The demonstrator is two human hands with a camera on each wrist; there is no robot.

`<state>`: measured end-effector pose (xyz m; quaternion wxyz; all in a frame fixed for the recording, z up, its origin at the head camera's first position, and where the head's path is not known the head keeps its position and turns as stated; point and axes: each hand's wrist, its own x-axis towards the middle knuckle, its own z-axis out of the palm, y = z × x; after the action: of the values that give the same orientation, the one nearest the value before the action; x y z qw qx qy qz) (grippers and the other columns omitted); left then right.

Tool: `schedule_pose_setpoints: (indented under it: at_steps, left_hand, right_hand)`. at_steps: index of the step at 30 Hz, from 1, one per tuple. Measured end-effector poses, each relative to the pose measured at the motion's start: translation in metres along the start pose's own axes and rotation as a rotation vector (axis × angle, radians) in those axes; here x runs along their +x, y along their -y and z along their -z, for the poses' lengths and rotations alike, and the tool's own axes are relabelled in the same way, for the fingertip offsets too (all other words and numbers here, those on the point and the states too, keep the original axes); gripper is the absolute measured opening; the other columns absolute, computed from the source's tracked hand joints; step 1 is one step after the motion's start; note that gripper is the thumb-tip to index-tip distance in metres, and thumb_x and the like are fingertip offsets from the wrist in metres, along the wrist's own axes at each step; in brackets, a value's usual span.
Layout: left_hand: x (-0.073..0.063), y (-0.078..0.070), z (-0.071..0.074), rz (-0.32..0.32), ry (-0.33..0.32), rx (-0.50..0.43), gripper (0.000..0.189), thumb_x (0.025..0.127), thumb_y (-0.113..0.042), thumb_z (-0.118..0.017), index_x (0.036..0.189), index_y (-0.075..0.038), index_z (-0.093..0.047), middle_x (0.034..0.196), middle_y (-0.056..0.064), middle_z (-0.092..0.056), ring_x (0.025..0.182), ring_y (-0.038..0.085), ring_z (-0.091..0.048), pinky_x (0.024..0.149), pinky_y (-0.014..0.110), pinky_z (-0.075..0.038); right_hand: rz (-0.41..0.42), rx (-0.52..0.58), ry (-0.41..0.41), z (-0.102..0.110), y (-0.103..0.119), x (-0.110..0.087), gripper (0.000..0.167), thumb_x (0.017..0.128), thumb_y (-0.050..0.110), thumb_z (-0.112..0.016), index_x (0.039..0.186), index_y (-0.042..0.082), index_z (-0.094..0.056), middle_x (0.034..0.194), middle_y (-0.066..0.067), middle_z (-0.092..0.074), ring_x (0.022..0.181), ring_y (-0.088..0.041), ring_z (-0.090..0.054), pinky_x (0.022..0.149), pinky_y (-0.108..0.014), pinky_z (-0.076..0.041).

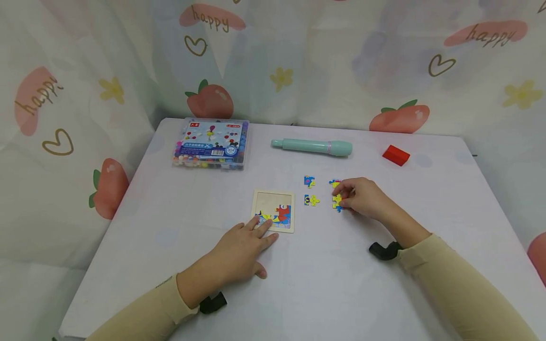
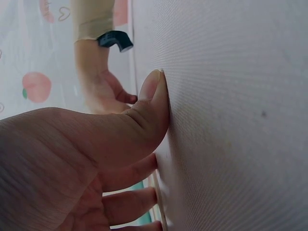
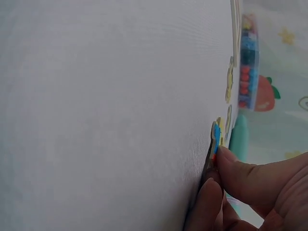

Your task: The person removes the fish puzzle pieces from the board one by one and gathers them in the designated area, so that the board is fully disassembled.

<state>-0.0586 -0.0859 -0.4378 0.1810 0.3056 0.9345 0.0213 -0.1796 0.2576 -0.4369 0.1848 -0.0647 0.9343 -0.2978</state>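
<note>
A square wooden puzzle board [image 1: 273, 195] lies mid-table in the head view, with several colourful pieces fitted along its lower and right parts. My left hand [image 1: 241, 251] rests with spread fingers across the board's lower left edge and the tabletop. To the right, my right hand [image 1: 364, 196] pinches a yellow and blue puzzle piece [image 1: 337, 202] between thumb and fingers; the right wrist view shows that puzzle piece [image 3: 215, 137] tilted up near the table. Another puzzle piece [image 1: 334, 183] lies just beyond, partly hidden by the fingers.
Two loose puzzle pieces, one blue [image 1: 309, 181] and one yellow [image 1: 312, 200], lie between board and right hand. Farther back are a clear box of colourful beads [image 1: 211, 144], a mint-green tube-shaped object [image 1: 313, 147] and a red block [image 1: 396, 155]. Printed curtains surround the table.
</note>
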Motion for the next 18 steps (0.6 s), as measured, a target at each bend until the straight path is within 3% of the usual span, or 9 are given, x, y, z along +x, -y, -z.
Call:
schedule_pose_setpoints:
  at_steps: [5, 18]
  left_hand:
    - [0.0, 0.0, -0.001, 0.002, 0.0, 0.001, 0.092, 0.084, -0.061, -0.085, 0.163, -0.028, -0.05, 0.176, 0.005, -0.038, 0.164, 0.038, -0.032, 0.124, 0.057, -0.043]
    - [0.0, 0.001, -0.001, 0.0, -0.004, 0.002, 0.092, 0.085, -0.061, -0.085, 0.163, -0.029, -0.05, 0.176, 0.005, -0.037, 0.164, 0.038, -0.033, 0.124, 0.057, -0.043]
  right_hand:
    - [-0.018, -0.033, -0.036, -0.003, 0.002, 0.0, 0.025, 0.095, 0.004, -0.077, 0.119, 0.01, -0.077, 0.101, -0.011, -0.063, 0.092, -0.026, -0.06, 0.068, -0.027, -0.054]
    - [0.053, -0.06, -0.078, -0.006, 0.023, -0.004, 0.024, 0.093, 0.006, -0.081, 0.116, 0.011, -0.079, 0.101, -0.01, -0.063, 0.095, -0.028, -0.059, 0.071, -0.03, -0.053]
